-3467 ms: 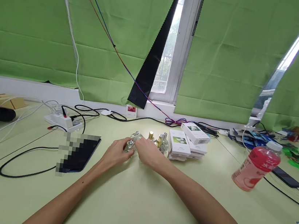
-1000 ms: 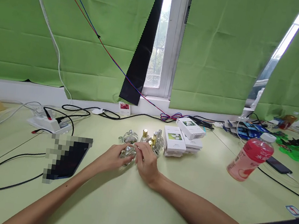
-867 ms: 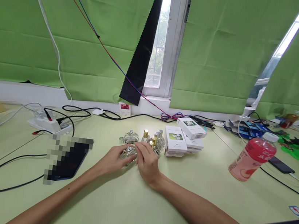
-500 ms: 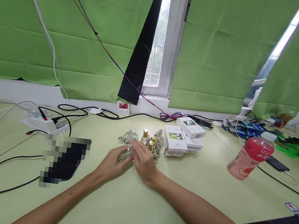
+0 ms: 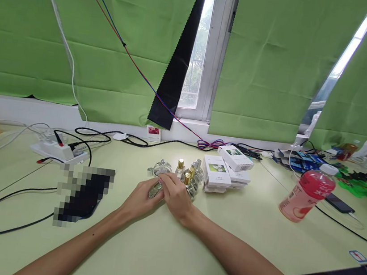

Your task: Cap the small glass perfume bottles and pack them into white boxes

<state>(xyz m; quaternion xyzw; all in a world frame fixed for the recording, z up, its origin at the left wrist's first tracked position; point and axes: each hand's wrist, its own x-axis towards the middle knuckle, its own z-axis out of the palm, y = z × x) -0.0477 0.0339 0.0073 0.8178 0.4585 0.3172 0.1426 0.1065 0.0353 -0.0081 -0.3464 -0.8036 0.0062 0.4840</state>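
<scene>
The bottle [image 5: 154,189], a small clear glass one, lay between both hands on the desk [image 5: 161,252], just in front of the bottle cluster [image 5: 189,176]. The left hand [image 5: 140,197] cupped it from the near side, fingers closed round its body. The right hand [image 5: 176,195] covered its top, fingertips pinched at the neck, so whether a cap sat there could not be told. The two hands were together, touching over the glass.

Judging by this, the work on this bottle was mid-way: it was held, off the cluster, and not set back. In the cluster, two bottles showed gold caps; a round one [image 5: 162,168] at the cluster's left showed a silver top. A small loose cap [image 5: 149,169] lay just left of that round one. A stack of white boxes [image 5: 228,170] stood just right of the cluster, all shut as far as could be seen. Well right of the cluster stood a pink drink [image 5: 308,192].
</scene>
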